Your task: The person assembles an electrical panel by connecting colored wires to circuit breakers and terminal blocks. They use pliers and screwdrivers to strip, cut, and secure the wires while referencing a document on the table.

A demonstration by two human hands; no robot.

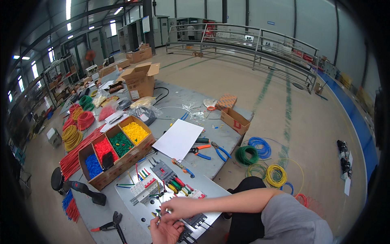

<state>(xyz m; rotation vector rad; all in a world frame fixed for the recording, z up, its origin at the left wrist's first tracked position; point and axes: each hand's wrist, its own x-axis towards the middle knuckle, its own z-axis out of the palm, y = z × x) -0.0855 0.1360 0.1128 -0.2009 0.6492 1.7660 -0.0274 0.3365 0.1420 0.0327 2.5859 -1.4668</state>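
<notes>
Circuit-breaker mounting plate (138, 209) lies on the grey workbench (91, 219) directly beneath a worker's hands, its bare metal stretching away mainly from nine round to two o'clock of them. Wiring looks partway along. A dark moulded-case breaker (163, 170) at twelve o'clock and a row of white miniature breakers (143, 189) at eleven already sit on the plate, and red, yellow and green leads (177, 184) gather at the near end of the moulded-case unit. Left to do, by all appearances, are the short coloured wires (141, 175) beyond the white row, some with ends that seem free, and connections around the black breaker (198, 220) at three o'clock, partly screened by the hands.

The left hand (167, 232), palm up, and the right hand (180, 208), reaching in from four o'clock, are together, fingers meeting low over the plate; whether they are clamped on a wire cannot be told. At eleven o'clock, beyond the white row, stands a divided carton (124, 166) of blue, red, green and yellow sleeves; red-handled cutters (116, 219) lie at nine.
</notes>
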